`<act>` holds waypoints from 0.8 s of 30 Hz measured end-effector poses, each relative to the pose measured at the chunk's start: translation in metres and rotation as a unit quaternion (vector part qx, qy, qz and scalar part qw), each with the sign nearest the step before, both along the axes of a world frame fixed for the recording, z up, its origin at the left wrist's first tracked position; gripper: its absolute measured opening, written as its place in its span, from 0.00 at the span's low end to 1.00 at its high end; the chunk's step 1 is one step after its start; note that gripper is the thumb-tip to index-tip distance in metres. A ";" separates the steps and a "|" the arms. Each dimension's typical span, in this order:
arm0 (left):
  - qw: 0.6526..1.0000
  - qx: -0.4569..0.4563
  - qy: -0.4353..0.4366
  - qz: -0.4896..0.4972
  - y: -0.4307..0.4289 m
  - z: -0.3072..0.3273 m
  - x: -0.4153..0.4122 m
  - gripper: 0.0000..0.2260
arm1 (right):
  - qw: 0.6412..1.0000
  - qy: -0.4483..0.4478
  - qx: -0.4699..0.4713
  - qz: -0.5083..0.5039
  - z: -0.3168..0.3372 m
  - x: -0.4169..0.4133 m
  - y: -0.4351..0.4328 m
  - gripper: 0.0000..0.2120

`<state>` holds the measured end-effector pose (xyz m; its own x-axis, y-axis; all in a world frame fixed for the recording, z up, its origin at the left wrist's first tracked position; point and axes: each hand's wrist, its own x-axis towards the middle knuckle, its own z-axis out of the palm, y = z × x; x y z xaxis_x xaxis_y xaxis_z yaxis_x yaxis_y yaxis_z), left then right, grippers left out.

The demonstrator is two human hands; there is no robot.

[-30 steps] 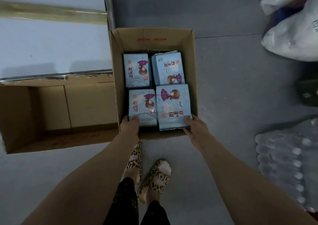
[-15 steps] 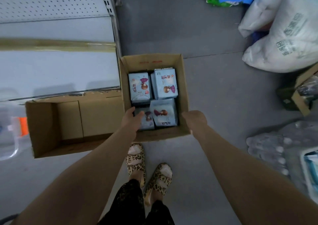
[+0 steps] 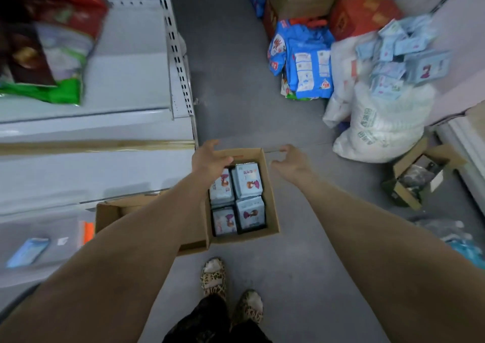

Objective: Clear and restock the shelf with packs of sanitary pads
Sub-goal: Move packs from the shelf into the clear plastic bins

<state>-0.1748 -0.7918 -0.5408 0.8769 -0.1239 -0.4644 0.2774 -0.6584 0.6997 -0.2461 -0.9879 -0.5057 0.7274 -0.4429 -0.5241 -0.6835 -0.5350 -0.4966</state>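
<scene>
— Hands?
— Left hand (image 3: 210,159) is loosely open over the far corner of the box (image 3: 271,206); right hand (image 3: 291,164) loosely open beside it. Both hold nothing.
— Packs (image 3: 248,182)?
— Four lie inside the box, on the floor (image 3: 236,106).

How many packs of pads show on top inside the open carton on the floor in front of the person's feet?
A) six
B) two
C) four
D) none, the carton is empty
C: four packs lie face up in a two-by-two block inside the carton.
</scene>
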 end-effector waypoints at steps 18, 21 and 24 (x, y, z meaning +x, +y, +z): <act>0.927 0.034 -0.374 0.018 0.083 0.403 -0.054 0.31 | 0.902 -0.270 -0.209 0.264 0.402 -0.036 0.069 0.34; 0.913 0.048 -0.404 0.041 0.106 0.444 -0.067 0.31 | 0.877 -0.308 -0.221 0.296 0.446 -0.042 0.094 0.33; 0.903 0.061 -0.422 0.060 0.130 0.475 -0.072 0.31 | 0.861 -0.336 -0.207 0.320 0.473 -0.037 0.120 0.35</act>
